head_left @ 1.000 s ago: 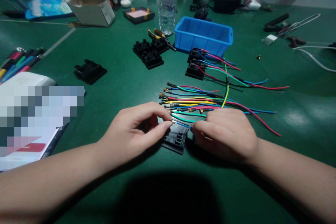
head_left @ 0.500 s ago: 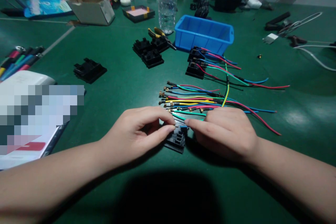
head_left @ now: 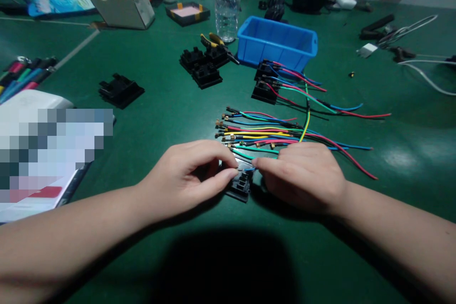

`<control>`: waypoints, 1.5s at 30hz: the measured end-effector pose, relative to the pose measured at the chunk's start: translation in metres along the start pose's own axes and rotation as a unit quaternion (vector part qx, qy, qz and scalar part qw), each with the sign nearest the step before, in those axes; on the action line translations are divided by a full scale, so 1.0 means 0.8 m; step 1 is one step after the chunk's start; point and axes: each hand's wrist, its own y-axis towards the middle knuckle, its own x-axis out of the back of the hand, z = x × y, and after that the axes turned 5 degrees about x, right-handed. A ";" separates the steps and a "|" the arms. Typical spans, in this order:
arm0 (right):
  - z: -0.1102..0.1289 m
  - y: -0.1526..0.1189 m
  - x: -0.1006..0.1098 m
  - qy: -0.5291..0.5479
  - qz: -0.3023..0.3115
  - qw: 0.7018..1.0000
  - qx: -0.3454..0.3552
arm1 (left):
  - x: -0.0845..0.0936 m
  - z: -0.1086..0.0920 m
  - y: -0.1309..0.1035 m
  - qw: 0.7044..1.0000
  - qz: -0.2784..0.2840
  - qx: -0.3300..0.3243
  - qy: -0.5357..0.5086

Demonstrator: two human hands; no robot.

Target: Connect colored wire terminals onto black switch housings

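Observation:
Between my hands a short stretch of blue wire (head_left: 251, 169) shows just above a black plastic socket housing (head_left: 241, 193) on the table. My left hand (head_left: 188, 175) pinches the wire's left end between thumb and forefinger, and the fingertips hide the end itself. Closed around the wire's other side is my right hand (head_left: 308, 178), forefinger pointing left and the remaining fingers curled under. Whether the wire touches the housing I cannot tell. Just beyond my hands lies a bundle of coloured wires (head_left: 263, 135) with brass terminals at their left ends.
Farther back are two wired housings (head_left: 264, 91), several bare housings (head_left: 204, 73), yellow-handled pliers (head_left: 213, 40), a blue bin (head_left: 274, 50) and a plastic bottle (head_left: 226, 14). Another housing (head_left: 120, 91), a cardboard box (head_left: 123, 7) and a white device (head_left: 33, 99) are left. A person sits opposite.
The view has tilted slightly, so everything sits a little higher in the picture. Both hands keep the same grip, with only a slight shift at the fingertips.

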 end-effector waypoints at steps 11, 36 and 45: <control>0.002 0.000 0.001 0.015 -0.001 1.000 -0.019 | -0.002 -0.003 0.001 0.996 0.057 0.047 0.058; -0.001 -0.002 -0.003 0.023 0.007 1.000 -0.012 | -0.007 0.004 0.003 0.995 0.038 0.053 0.079; -0.003 -0.002 -0.003 0.021 0.009 1.000 -0.004 | -0.007 0.004 0.003 0.994 0.038 0.048 0.085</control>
